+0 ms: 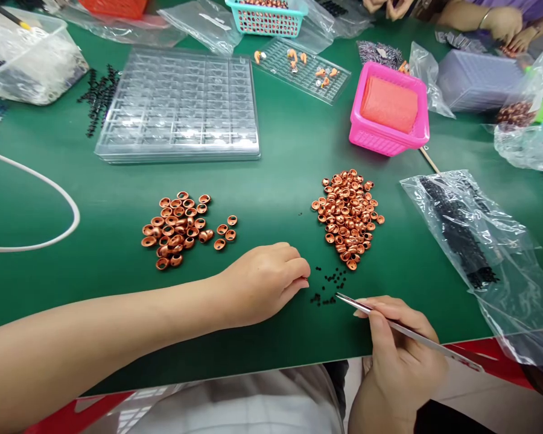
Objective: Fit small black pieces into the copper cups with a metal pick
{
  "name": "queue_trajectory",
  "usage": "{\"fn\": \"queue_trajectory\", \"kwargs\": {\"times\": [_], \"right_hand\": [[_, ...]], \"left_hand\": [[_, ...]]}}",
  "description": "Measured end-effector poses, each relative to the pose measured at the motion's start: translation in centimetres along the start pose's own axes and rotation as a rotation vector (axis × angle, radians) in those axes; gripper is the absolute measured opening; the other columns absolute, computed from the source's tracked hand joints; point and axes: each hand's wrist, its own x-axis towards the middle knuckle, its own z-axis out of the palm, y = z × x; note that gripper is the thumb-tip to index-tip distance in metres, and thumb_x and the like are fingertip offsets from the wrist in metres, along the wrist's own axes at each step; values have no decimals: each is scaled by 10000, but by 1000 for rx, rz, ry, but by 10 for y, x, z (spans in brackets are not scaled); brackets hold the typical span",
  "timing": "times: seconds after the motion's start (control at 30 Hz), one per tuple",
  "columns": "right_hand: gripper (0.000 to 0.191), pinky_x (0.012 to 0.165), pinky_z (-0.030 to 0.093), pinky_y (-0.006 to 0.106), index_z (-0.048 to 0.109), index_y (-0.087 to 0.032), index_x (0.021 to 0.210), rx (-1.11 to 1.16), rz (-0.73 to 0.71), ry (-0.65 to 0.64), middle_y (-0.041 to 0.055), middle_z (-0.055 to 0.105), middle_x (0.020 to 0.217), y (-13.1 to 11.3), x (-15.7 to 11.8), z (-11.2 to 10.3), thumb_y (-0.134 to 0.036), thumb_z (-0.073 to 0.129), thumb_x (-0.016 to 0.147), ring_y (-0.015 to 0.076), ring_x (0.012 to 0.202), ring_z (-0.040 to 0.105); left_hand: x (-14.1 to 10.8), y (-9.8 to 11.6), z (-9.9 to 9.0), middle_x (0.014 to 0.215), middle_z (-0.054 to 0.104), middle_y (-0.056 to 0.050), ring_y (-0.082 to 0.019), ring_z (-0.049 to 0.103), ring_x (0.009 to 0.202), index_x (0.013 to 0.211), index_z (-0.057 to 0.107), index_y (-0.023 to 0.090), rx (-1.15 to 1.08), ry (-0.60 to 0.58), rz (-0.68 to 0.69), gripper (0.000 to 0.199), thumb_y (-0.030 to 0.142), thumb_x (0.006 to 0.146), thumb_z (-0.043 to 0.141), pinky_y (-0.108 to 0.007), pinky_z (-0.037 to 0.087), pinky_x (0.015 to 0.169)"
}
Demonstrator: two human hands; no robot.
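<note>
My left hand (266, 280) is closed, thumb and fingers pressed together just left of some tiny black pieces (335, 278); what it holds, if anything, is hidden. Metal tweezers (416, 333) are gripped in my right hand (402, 349), their tips among the lower black pieces. Beyond these lies a dense pile of copper-coloured cup-shaped parts (349, 211). A second, looser group of copper parts (176, 226) is spread above my left forearm, with several set slightly apart on its right.
Clear plastic trays (181, 102) are stacked at the back left. A pink basket (389, 108) with an orange block stands back right, near a bag of black parts (461, 235). A white cable (67, 199) curves at left. Another person's hands (504, 27) are at the far right.
</note>
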Motion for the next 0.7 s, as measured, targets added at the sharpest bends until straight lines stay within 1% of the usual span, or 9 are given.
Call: {"fn": "queue_trajectory", "kwargs": {"times": [0.1,0.23,0.43,0.6,0.7], "right_hand": [[137,640,550,341,679,-165,870,-14,28,-21,27,722,793,-2,-1,0,-45,671,805,185,715,688],[108,647,544,340,680,-161,853,-19,80,43,38,725,801,-4,-3,3,-64,682,806,186,724,682],[106,648,549,344,686,-165,858,-33,54,31,36,730,806,-4,-4,2,-74,683,805,186,721,687],[130,618,544,344,689,-171,872,-40,-7,-10,34,739,807,0,-1,-1,-66,685,796,189,696,689],[131,620,545,348,687,-166,871,-40,-9,1,37,738,807,1,-2,-1,-60,680,795,191,698,688]], "left_hand": [[1,1,-1,869,654,-72,-205,596,801,935,688,133,9,-15,-5,136,158,951,556,-309,501,681],[0,3,-2,928,652,-81,-216,604,838,1009,696,133,7,-44,-21,131,179,936,598,-327,521,706],[1,1,-5,947,655,-84,-224,607,874,1053,677,123,-23,-80,-34,163,185,904,651,-336,531,738],[2,0,-6,931,649,-70,-210,603,861,1001,688,139,-53,-81,-54,111,171,904,645,-318,517,725],[2,0,-5,938,641,-69,-201,601,853,1006,693,147,-64,-67,-47,121,153,915,614,-309,510,726]]}}
